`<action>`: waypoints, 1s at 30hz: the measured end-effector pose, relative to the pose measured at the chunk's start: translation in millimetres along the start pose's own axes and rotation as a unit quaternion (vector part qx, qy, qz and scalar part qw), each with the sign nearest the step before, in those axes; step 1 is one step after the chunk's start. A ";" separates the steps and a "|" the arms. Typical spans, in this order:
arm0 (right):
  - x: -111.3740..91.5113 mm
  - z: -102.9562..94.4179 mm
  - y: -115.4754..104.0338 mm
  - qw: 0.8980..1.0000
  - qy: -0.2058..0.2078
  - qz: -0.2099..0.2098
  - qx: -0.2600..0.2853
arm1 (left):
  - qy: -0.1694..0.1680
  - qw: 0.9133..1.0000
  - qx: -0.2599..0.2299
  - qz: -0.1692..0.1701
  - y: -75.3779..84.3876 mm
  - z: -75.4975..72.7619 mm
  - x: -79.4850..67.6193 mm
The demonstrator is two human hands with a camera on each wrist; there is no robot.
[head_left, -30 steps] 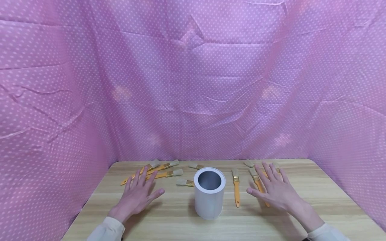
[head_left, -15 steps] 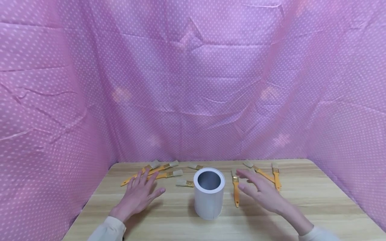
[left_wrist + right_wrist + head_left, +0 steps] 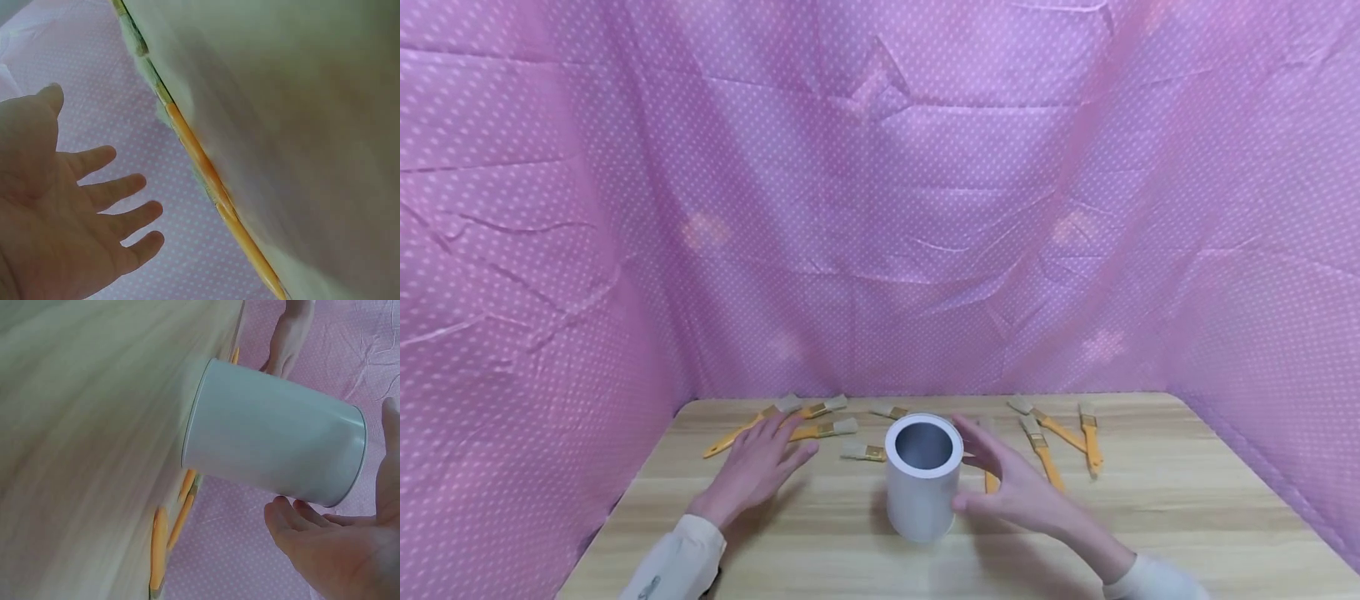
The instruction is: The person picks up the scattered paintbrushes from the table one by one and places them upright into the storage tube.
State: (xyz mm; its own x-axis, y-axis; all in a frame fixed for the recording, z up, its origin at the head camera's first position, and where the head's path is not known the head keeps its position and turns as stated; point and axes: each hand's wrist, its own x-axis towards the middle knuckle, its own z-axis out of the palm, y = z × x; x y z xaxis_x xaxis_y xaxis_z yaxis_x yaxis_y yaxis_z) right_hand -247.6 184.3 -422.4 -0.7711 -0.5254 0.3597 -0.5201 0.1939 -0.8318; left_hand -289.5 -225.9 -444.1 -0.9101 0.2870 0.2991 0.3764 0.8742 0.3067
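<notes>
A white, open-topped can (image 3: 921, 507) stands upright near the table's middle, its grey inside visible from above. My right hand (image 3: 1018, 492) is at its right side, thumb and fingers spread apart. The right wrist view shows the fingertips (image 3: 284, 515) close beside the can wall; whether they touch it cannot be told. My left hand (image 3: 752, 473) hovers above the table with straight, spread fingers, holding nothing. Just beyond it lie several paintbrushes (image 3: 826, 428) with orange handles and pale bristles. The right hand partly hides a paintbrush (image 3: 991, 482).
Several more paintbrushes (image 3: 1088, 437) lie at the back right of the wooden table (image 3: 1195, 508). Behind the can, two brushes (image 3: 865, 452) show mainly their bristles and ferrules. A pink dotted cloth (image 3: 880, 250) encloses the back and sides.
My right hand has moved left from above the right-hand brushes to the can's side. My left hand has shifted only slightly. Can and brushes have stayed in place.
</notes>
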 end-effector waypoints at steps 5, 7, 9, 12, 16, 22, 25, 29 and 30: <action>1.6 5.6 4.8 1.000 0.015 -0.008 0.012 | -0.001 1.000 -0.001 0.005 -3.0 -1.7 10.0; 2.9 8.1 5.7 1.000 0.024 -0.014 0.013 | -0.005 1.000 -0.003 0.011 -4.4 -2.3 13.4; 4.2 10.7 5.9 0.999 0.034 -0.017 0.012 | -0.009 1.000 -0.005 0.017 -6.1 -2.6 17.3; 5.6 14.3 5.3 0.999 0.050 -0.008 0.007 | -0.015 1.000 0.000 0.024 -9.1 -2.0 24.6; 6.1 17.3 6.3 0.998 0.070 0.005 0.007 | -0.021 0.999 0.008 0.041 -13.6 1.5 37.6; 7.0 18.8 8.8 0.996 0.082 -0.011 0.015 | -0.043 0.998 -0.006 0.043 -20.4 8.6 57.7; 9.3 17.9 8.4 0.996 0.082 -0.015 0.014 | -0.055 0.998 -0.008 0.035 -21.1 8.2 65.5; 11.7 16.4 8.4 0.996 0.082 -0.012 0.013 | -0.071 0.997 0.006 0.027 -21.1 6.7 70.5; 12.1 16.3 8.4 0.996 0.082 -0.011 0.013 | -0.073 0.997 0.011 0.028 -21.1 6.7 71.4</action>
State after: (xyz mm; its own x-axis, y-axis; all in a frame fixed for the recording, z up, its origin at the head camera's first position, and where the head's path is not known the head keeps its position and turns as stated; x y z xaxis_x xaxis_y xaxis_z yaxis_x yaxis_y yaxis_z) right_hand -255.3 166.1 -431.9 -0.8101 -0.3859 0.4413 -0.5301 0.1607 -0.8326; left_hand -363.6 -221.2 -435.2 -0.9037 0.3888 0.1792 0.4253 0.8629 0.2729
